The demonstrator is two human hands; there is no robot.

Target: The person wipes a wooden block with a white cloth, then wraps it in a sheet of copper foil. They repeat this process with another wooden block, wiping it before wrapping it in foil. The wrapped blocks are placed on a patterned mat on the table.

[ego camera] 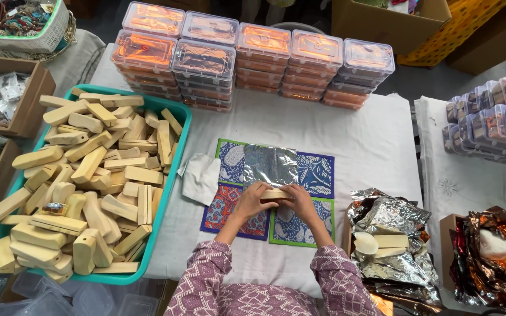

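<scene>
hands meet at the middle of the table: the left hand [252, 201] and the right hand [301, 203] both curl their fingers over a pale wooden block [276, 193], pinching it from its two ends. the block lies between the two palms, at the near edge of a silver foil sheet [270, 164] that stretches away beyond the fingertips, all of it over a patchwork printed cloth [317, 175].

what could go wrong, as a judgement: the foil looks thin and already creased, so a hard corner of the block pressed or dragged against it could tear it; a loose grip at either end could let the block skid sideways off the foil onto the cloth.

the block's long axis runs side to side, from one hand to the other, lying flat; which end is which i cannot tell, since the fingers cover both.

out past the left hand sits a teal tray [178, 157] heaped with more wooden blocks; out past the right hand lies crumpled foil [390, 219]. stacked clear plastic boxes [253, 58] stand well beyond the fingertips.
</scene>
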